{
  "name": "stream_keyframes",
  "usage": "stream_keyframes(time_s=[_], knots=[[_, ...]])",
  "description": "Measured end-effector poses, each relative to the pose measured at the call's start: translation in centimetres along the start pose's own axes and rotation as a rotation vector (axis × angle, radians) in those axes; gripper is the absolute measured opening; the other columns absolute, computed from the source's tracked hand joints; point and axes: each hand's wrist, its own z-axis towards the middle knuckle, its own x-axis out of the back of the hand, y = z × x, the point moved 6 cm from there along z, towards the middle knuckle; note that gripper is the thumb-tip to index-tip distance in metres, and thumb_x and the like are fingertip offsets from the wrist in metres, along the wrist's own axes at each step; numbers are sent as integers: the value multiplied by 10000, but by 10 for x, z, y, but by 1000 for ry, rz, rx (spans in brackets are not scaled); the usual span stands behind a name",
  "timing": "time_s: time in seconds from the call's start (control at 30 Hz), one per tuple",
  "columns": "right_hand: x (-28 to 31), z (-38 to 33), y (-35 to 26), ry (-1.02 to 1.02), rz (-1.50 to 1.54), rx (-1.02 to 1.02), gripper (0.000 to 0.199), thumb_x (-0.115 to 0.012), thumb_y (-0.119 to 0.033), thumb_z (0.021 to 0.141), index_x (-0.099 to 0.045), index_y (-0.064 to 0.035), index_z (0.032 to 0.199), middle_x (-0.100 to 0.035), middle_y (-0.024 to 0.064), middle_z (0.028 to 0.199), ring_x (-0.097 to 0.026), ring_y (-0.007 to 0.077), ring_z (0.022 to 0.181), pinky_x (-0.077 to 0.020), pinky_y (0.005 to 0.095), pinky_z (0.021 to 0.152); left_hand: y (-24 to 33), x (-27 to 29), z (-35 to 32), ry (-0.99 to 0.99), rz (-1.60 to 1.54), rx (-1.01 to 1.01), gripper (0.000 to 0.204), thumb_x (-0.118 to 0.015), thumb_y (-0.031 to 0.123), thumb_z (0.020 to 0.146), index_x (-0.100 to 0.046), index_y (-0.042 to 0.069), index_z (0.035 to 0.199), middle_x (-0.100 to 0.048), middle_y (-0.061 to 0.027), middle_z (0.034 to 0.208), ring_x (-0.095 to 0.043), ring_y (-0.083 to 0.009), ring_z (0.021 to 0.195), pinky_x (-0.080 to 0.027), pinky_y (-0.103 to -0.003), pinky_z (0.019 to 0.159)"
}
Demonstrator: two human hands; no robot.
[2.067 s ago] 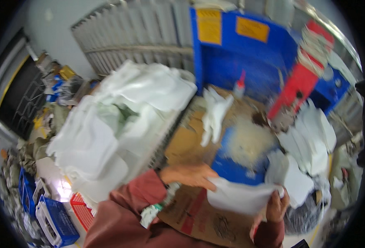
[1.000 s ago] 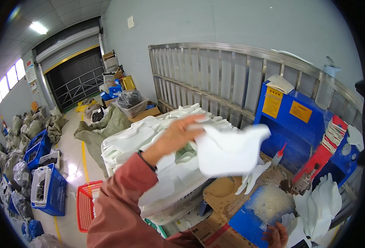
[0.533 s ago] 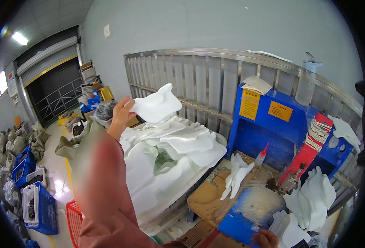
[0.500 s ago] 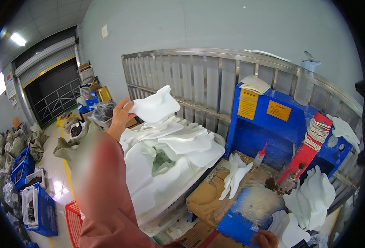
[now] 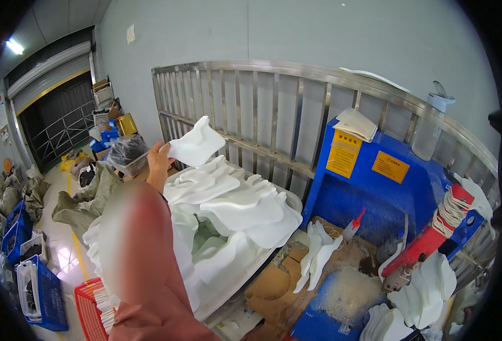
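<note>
- The steel railing [image 5: 273,113] runs behind everything, with the blue machine [image 5: 376,193] standing against it on your right.
- The heap of white foam pieces [image 5: 228,221] lies below your raised arm.
- Your left hand [image 5: 159,162] is lifted over the far end of that heap, fingers closed on the edge of one white foam piece [image 5: 197,145], held in the air above the heap.
- Your right hand is out of view.
</note>
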Motion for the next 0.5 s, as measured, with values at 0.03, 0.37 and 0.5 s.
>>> stream_keyframes(time_s=[0.03,0.37,0.5], knots=[[-2,2,0,-21,21,13,394,-593,-167,1071,-562,70,1385,-675,180,1249,-689,306,1142,-611,430,909,-9,-2,4,16,-33,17,563,-705,187,991,-501,-28,1470,-648,-172,1271,-695,-244,1028,-619,-366,779],[12,7,17,14,-47,-119,400,-583,-173,1076,-562,58,1401,-694,181,1270,-701,286,1131,-605,402,900,-140,14,52,-122,386,45,423,-729,288,954,-680,59,1306,-706,-91,1161,-684,-241,1016,-578,-414,769],[-4,0,4,-24,-122,-56,395,-600,-156,1064,-578,57,1397,-708,161,1254,-709,258,1091,-599,376,892,-193,29,76,-201,1155,74,444,-713,324,973,-674,61,1328,-697,-92,1243,-661,-228,1079,-536,-381,938]])
